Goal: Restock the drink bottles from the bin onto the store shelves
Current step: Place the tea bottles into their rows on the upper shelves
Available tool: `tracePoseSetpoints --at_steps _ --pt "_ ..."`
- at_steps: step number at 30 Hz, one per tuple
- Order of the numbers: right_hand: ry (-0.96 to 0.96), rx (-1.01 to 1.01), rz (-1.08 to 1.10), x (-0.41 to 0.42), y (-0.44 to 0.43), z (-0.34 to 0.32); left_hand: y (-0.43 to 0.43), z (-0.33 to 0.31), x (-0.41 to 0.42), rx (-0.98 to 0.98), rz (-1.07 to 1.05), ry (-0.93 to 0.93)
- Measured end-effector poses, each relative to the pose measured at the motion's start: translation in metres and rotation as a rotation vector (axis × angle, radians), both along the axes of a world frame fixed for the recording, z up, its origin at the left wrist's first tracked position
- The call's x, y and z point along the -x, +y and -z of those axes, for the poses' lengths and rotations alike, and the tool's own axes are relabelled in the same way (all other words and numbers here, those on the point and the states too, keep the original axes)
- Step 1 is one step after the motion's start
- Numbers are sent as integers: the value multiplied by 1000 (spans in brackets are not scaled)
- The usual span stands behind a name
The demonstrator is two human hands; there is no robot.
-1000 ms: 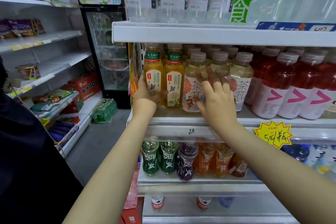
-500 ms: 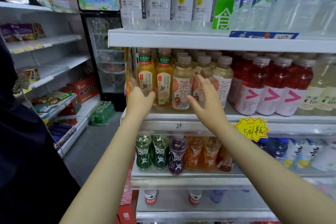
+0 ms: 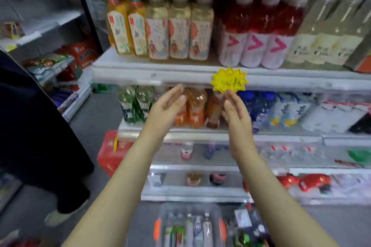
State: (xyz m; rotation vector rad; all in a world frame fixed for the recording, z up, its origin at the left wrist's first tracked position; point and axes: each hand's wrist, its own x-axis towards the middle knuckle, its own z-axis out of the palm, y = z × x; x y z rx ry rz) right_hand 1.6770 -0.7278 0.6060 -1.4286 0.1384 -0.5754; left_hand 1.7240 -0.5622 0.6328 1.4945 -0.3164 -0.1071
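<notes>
The bottles (image 3: 197, 228) waiting to be shelved sit in the bin (image 3: 157, 228) on the floor, at the foot of the shelving and straight below both hands. They look packed side by side with their caps toward the shelves, though the blur keeps me from saying whether they stand or lie. The left hand (image 3: 164, 108) and the right hand (image 3: 234, 112) are raised in front of a middle shelf (image 3: 200, 136), fingers straight, palms facing each other, holding nothing and touching no stock. Neither looks clearly nearer the bin, so I'd judge either must reach down and back toward the body. Orange bottles (image 3: 195, 110) show between the hands, and a yellow price tag (image 3: 228, 80) hangs just above the right fingertips. Higher up, tea bottles (image 3: 178, 26) and red bottles (image 3: 261, 32) fill the row. A person in dark clothes (image 3: 40, 126) stands to the left.
</notes>
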Motion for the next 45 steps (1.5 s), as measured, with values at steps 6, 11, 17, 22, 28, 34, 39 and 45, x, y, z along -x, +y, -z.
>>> tracePoseSetpoints --at_steps 6,11,17,22,28,34,39,45 --pt "257 -52 -71 68 -49 86 -41 77 71 -121 -14 225" --pt "499 -109 -71 115 -69 169 -50 158 118 -221 -38 440" --pt "825 -197 -92 153 -74 274 -39 262 161 -313 -54 759" --pt "1061 -310 -111 167 -68 369 -25 371 188 -309 -119 1050" --pt "1244 -411 -148 167 -58 487 -8 497 194 -329 -221 1261" --pt "1284 -422 -197 157 -50 578 -2 592 184 -361 -287 1285" --pt "1307 -402 -161 132 -50 640 -2 662 166 -301 -273 1275" --pt "1329 -435 -145 107 -61 717 -29 739 134 -144 -213 1350"
